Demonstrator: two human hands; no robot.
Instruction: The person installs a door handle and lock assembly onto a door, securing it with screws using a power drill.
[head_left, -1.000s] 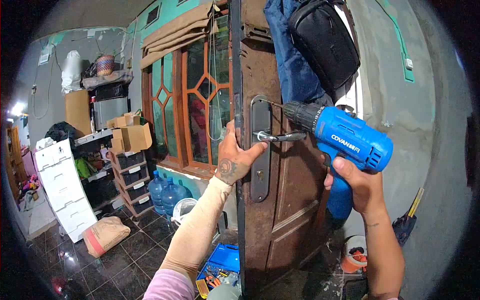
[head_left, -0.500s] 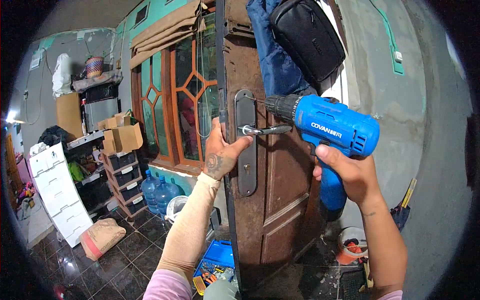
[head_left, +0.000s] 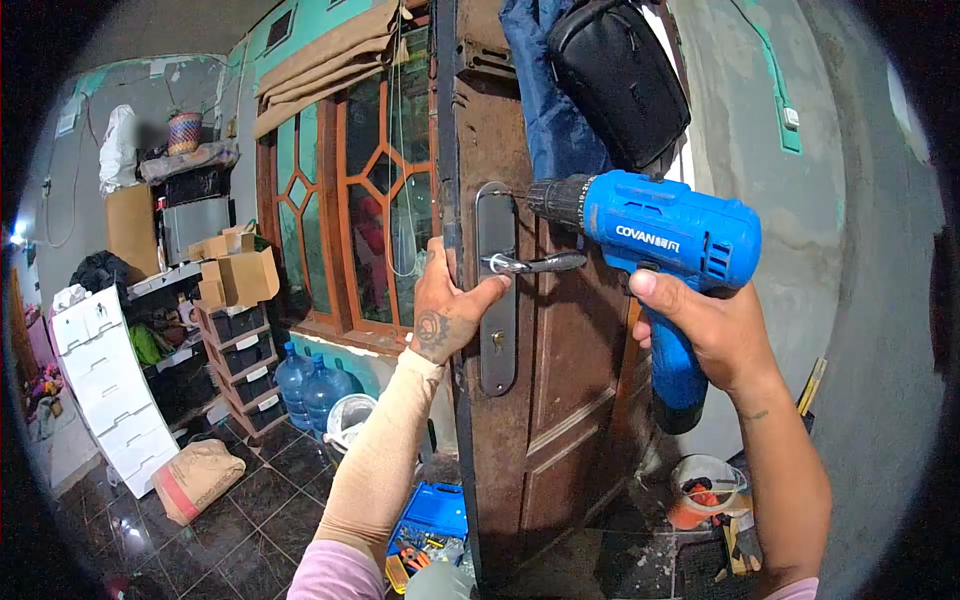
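My right hand point(head_left: 700, 330) is wrapped round the grip of a blue cordless drill point(head_left: 665, 225), a finger by its trigger. The drill points left, its bit at the top of the lock plate point(head_left: 496, 345) on the brown wooden door point(head_left: 570, 370). A chrome lever handle point(head_left: 535, 263) sticks out to the right from that plate, below the chuck. My left hand point(head_left: 447, 305) grips the door's edge, with its thumb against the plate near the handle. A keyhole shows lower down on the plate.
A black bag point(head_left: 620, 85) and blue cloth point(head_left: 550, 100) hang on the door above the drill. An open blue toolbox point(head_left: 440, 505) lies on the floor, left of the door. A bucket point(head_left: 705, 490) stands behind the door at right. Water jugs point(head_left: 325, 390) are under the window.
The view has shifted slightly. The drill's rear has tipped a little and my right forearm sits slightly further right. My left hand keeps its hold on the door edge.
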